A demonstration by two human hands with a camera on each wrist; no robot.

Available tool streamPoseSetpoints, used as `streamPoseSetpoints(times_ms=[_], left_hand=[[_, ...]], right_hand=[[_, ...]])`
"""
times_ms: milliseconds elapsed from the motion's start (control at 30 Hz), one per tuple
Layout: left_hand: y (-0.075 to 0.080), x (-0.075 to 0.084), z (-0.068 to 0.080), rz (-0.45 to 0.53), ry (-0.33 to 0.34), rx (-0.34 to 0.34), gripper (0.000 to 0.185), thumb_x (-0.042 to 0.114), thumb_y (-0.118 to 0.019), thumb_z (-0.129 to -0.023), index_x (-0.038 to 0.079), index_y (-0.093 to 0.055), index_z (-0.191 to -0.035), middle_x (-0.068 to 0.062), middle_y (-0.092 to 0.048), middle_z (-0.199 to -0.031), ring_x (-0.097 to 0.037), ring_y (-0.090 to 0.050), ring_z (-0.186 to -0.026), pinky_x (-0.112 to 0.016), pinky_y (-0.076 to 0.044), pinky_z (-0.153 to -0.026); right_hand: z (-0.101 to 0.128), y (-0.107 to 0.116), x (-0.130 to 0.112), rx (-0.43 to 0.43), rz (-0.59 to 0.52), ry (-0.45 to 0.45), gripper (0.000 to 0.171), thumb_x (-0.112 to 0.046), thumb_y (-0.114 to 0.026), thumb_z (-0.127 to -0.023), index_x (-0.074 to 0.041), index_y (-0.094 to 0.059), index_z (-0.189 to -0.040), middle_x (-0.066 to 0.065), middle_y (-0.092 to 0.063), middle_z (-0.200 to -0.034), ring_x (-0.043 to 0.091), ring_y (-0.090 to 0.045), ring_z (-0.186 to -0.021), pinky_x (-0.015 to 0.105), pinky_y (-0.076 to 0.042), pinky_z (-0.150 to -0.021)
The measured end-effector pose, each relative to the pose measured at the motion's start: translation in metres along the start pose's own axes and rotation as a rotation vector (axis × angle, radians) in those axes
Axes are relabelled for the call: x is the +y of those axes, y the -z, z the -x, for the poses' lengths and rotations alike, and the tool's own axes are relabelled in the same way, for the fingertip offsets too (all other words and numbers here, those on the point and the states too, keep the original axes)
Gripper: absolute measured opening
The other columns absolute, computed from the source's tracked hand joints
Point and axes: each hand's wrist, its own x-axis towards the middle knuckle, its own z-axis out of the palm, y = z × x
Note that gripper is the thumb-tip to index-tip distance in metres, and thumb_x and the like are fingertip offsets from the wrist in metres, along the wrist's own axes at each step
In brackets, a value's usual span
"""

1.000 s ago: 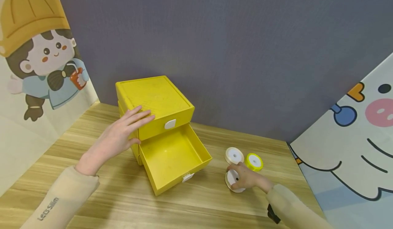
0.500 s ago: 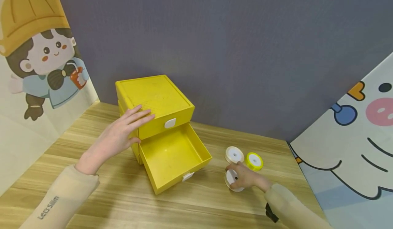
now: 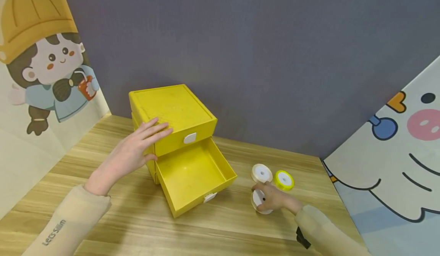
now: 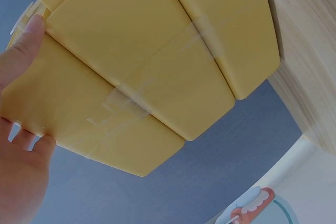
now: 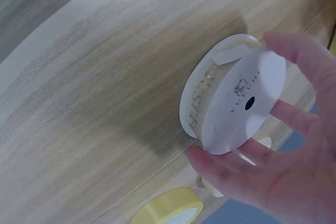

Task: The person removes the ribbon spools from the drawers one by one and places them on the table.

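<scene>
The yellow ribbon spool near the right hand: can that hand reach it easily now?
Probably not at once: the right hand already grips a white spool. The yellow ribbon spool lies close beside it on the table, uncovered, so the path looks free otherwise.

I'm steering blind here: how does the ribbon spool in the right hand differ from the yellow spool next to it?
The cream ribbon spool with white cardboard sides is wound with pale ribbon; the yellow ribbon spool with bright yellow. The cream one is gripped at its rim by the right hand; the yellow one lies untouched. The cream one sits nearer the open yellow plastic drawer; the yellow one lies farther right. Both are flat round spools with white faces on the wooden table.
</scene>
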Motion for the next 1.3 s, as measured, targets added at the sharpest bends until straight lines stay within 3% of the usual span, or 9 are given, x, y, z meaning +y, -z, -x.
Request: streamPoseSetpoints(times_ms=[167, 267, 467, 733, 933, 1100, 1200, 1300], left_hand=[[-0.001, 0.000, 0.001, 0.011, 0.006, -0.004, 0.102, -0.004, -0.090, -0.050, 0.015, -0.049, -0.141, -0.009, -0.050, -0.144, -0.032, -0.038, -0.139, -0.043, -0.029, -0.120], [-0.001, 0.000, 0.001, 0.008, 0.004, -0.002, 0.103, -0.004, -0.090, -0.049, 0.016, -0.048, -0.141, -0.009, -0.050, -0.143, -0.032, -0.039, -0.139, -0.041, -0.028, -0.121], [-0.001, -0.001, 0.000, 0.004, 0.004, -0.002, 0.103, -0.003, -0.090, -0.049, 0.015, -0.049, -0.141, -0.009, -0.050, -0.144, -0.033, -0.039, -0.138, -0.046, -0.034, -0.116], [-0.001, -0.001, 0.000, -0.004, 0.008, -0.012, 0.102, -0.003, -0.090, -0.049, 0.016, -0.049, -0.140, -0.009, -0.050, -0.144, -0.032, -0.039, -0.139, -0.050, -0.042, -0.108], [-0.002, -0.001, 0.000, 0.000, 0.011, -0.015, 0.103, -0.003, -0.090, -0.049, 0.016, -0.048, -0.141, -0.009, -0.050, -0.144, -0.031, -0.038, -0.139, -0.049, -0.039, -0.112], [-0.001, -0.002, -0.001, 0.002, 0.008, -0.015, 0.103, -0.003, -0.090, -0.049, 0.016, -0.048, -0.141, -0.009, -0.050, -0.144, -0.031, -0.038, -0.139, -0.051, -0.042, -0.108], [-0.001, -0.002, -0.001, 0.003, 0.003, -0.010, 0.103, -0.004, -0.090, -0.048, 0.015, -0.049, -0.140, -0.009, -0.050, -0.143, -0.032, -0.039, -0.139, -0.051, -0.047, -0.103], [-0.001, -0.002, -0.001, 0.003, 0.000, -0.006, 0.103, -0.004, -0.090, -0.048, 0.015, -0.049, -0.140, -0.010, -0.050, -0.143, -0.033, -0.039, -0.138, -0.051, -0.049, -0.101]], right_hand=[[0.001, 0.002, 0.000, -0.008, -0.033, -0.025, 0.058, -0.015, -0.078, -0.073, -0.002, -0.054, -0.124, 0.031, -0.048, -0.120, 0.039, -0.051, -0.106, 0.055, -0.053, -0.078], [0.002, 0.006, -0.002, -0.002, -0.042, -0.030, 0.063, -0.016, -0.078, -0.074, 0.001, -0.052, -0.128, 0.030, -0.047, -0.123, 0.041, -0.050, -0.109, 0.053, -0.054, -0.078], [0.002, 0.017, -0.007, 0.062, 0.036, 0.037, 0.068, -0.017, -0.079, -0.075, 0.007, -0.049, -0.131, 0.028, -0.053, -0.124, 0.039, -0.050, -0.111, 0.044, -0.052, -0.081], [0.004, 0.029, -0.023, 0.114, 0.026, 0.035, 0.068, -0.018, -0.075, -0.080, 0.002, -0.045, -0.138, 0.034, -0.042, -0.134, 0.046, -0.049, -0.118, 0.053, -0.054, -0.085], [0.008, 0.027, -0.052, 0.310, 0.058, 0.078, 0.067, -0.011, -0.074, -0.081, -0.002, -0.044, -0.140, 0.027, -0.045, -0.135, 0.043, -0.046, -0.124, 0.050, -0.055, -0.089], [0.013, 0.018, -0.079, 0.507, 0.156, 0.160, 0.072, -0.012, -0.079, -0.076, -0.007, -0.045, -0.140, 0.018, -0.051, -0.130, 0.035, -0.054, -0.117, 0.047, -0.056, -0.091], [0.015, 0.015, -0.092, 0.586, 0.230, 0.238, 0.075, -0.014, -0.082, -0.073, -0.009, -0.046, -0.138, 0.015, -0.053, -0.126, 0.029, -0.059, -0.107, 0.032, -0.059, -0.074], [0.016, 0.014, -0.102, 0.646, 0.294, 0.330, 0.077, -0.016, -0.085, -0.069, -0.010, -0.048, -0.136, 0.014, -0.055, -0.125, 0.025, -0.061, -0.102, 0.019, -0.054, -0.060]])
